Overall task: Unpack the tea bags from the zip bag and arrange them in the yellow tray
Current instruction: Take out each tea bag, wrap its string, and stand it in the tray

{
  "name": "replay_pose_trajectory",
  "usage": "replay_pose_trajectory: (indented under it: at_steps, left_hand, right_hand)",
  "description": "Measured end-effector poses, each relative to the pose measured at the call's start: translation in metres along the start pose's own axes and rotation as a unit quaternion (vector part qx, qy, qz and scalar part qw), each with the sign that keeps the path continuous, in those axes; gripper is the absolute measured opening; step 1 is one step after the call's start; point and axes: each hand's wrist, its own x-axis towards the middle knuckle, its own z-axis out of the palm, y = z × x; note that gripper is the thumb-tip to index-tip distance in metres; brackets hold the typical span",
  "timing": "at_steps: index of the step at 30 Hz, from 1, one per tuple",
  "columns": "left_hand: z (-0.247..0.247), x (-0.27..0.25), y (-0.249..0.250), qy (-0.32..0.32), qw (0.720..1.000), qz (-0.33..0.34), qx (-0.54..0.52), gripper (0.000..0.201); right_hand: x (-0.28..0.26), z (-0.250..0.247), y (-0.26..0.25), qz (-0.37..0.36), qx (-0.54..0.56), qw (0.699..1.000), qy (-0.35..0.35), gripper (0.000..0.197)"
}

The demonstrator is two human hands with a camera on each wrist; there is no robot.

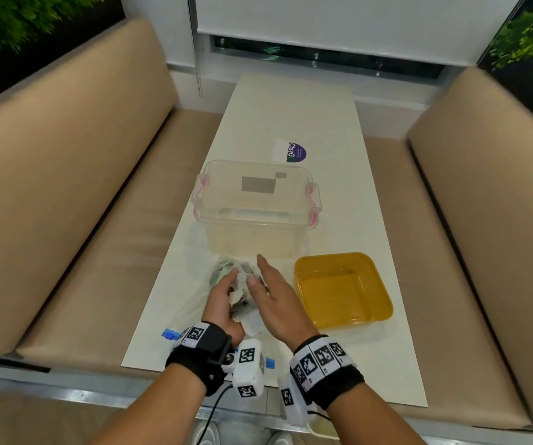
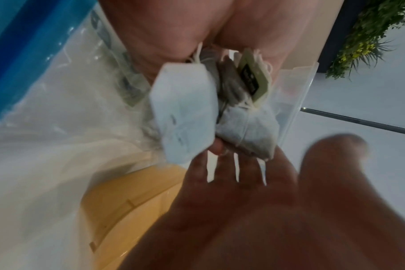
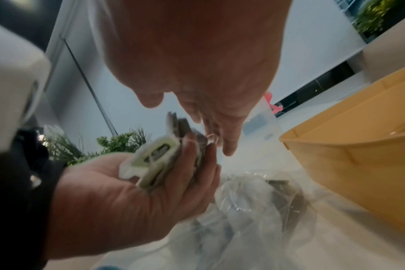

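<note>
Holding a bunch of tea bags [image 1: 239, 292], the left hand [image 1: 223, 298] sits at lower centre of the head view, palm turned toward the right, fingers [image 3: 197, 164] curled round the bundle. The right hand [image 1: 278, 300] stands beside it on edge, fingers [image 2: 229, 168] straight and slightly spread, their tips against the bundle; it grips nothing. Both wrists carry black bands with marker blocks.

The head view alone gives the layout: the zip bag [image 1: 191, 303] lies flat on the white surface [image 1: 291, 117] beneath the hands, its blue strip toward the lower edge of the frame; the yellow tray [image 1: 343, 289] sits just right of the hands with nothing in it; a clear lidded box [image 1: 255, 203] stands beyond them.

The left wrist view alone shows the bundle in detail: white paper sachets [image 2: 185, 113] and a green tag [image 2: 253, 78], long axes running from the palm at the top of the frame toward the right fingertips below. Threads hang among them.

The right wrist view alone shows the left palm from the side, the tagged end [image 3: 154, 157] toward the left of the frame, and crumpled bag film [image 3: 250, 204] below with dark items inside, too blurred to identify.
</note>
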Motion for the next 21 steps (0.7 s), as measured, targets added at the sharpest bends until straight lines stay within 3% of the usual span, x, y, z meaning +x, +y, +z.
replay_pose_trajectory:
  at_steps: [3,5,7,10,14,19,21]
  left_hand:
    - [-0.004,0.006,0.001,-0.009,1.0,0.0,-0.025,0.046]
    - [-0.004,0.006,0.003,-0.025,0.999,0.002,-0.035,0.039]
    - [-0.004,0.007,0.003,-0.045,0.998,-0.008,-0.03,0.048]
    - [-0.006,0.01,0.003,-0.041,0.999,-0.024,-0.026,0.053]
    - [-0.007,0.011,0.002,-0.021,0.999,-0.037,-0.022,0.047]
    - [-0.011,0.014,0.0,0.024,0.999,-0.02,0.008,0.061]
    - [-0.01,0.016,-0.001,0.036,0.999,-0.014,0.009,0.052]
  right_hand:
    - [-0.016,-0.017,0.004,-0.114,-0.016,0.993,0.036,0.054]
    - [-0.028,-0.026,0.009,-0.2,-0.088,0.976,0.015,0.06]
    - [-0.036,-0.027,0.016,-0.239,-0.184,0.953,-0.025,0.063]
    - [-0.038,-0.02,0.026,-0.259,-0.271,0.927,-0.011,0.042]
    - [-0.035,-0.018,0.028,-0.298,-0.266,0.915,0.057,0.014]
    - [-0.034,-0.024,0.025,-0.293,-0.21,0.931,0.059,0.015]
    - [-0.033,-0.026,0.025,-0.285,-0.205,0.935,0.05,0.017]
